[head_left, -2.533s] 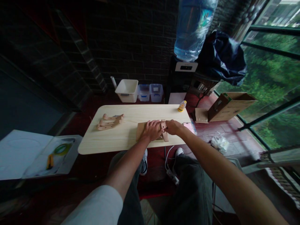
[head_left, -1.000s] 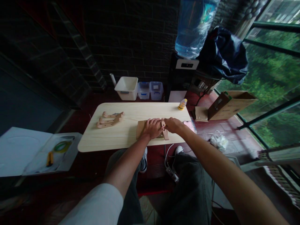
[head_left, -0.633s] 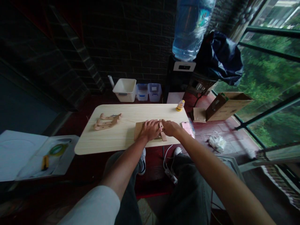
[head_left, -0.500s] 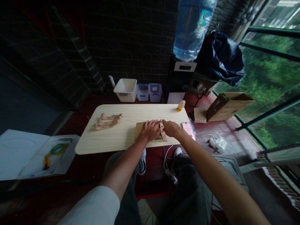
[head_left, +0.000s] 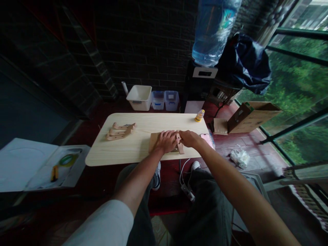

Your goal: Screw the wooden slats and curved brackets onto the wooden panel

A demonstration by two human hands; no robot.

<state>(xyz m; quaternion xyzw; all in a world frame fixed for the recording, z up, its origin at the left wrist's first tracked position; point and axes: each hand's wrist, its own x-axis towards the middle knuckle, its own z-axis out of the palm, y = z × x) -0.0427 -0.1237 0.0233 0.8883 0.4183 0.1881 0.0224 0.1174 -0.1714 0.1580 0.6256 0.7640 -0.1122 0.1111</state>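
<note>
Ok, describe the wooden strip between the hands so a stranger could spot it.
Find the long pale table before the person's knees, then the brown board under the left hand. At the board's right end, the wooden strip runs front to back between that hand and the right hand. Unlike the curved wooden pieces at the table's left, it lies right by both hands.

Bare tabletop [head_left: 138,147] left of the brown board [head_left: 153,140] — a hand could slide in there, up to the curved wooden pieces [head_left: 120,134]. Behind the board it's passable too, with a small bottle [head_left: 199,115] off to the far right. Right of the board is blocked — wooden strip [head_left: 181,149], right hand [head_left: 189,138], then phone [head_left: 207,139]; left forearm [head_left: 143,176] crosses its near side.
</note>
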